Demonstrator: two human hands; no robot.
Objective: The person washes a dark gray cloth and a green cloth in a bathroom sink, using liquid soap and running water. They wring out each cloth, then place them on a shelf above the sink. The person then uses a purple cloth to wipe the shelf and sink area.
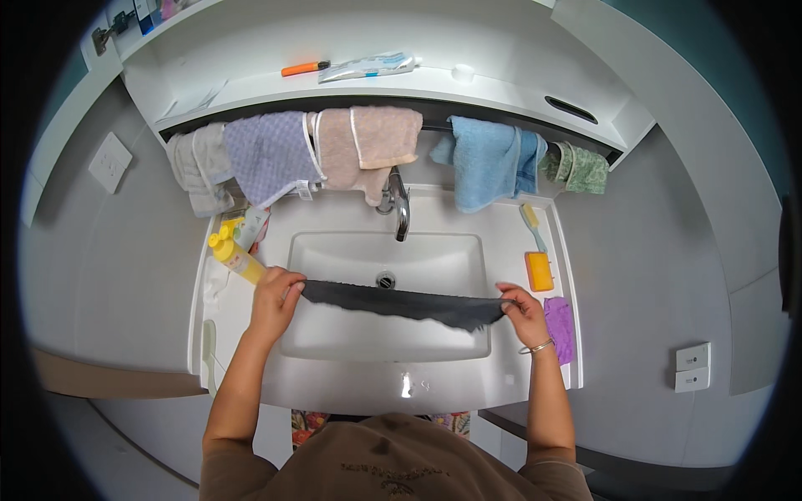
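Note:
A dark grey cloth (393,303) is stretched in a long strip across the white sink basin (334,342). My left hand (276,299) pinches its left end, and my right hand (523,313) pinches its right end, beside the basin's right rim. The cloth's lower edge looks ragged and sags toward the right. It hangs above the basin, just in front of the drain (385,280). Behind it stands a chrome faucet (403,213).
Left of the basin is a yellow pump bottle (237,257). On the right lie a brush (532,225), an orange-yellow sponge (539,271) and a purple cloth (558,330). Several towels, including a blue towel (484,163), hang behind the faucet below a shelf holding a toothpaste tube (368,67).

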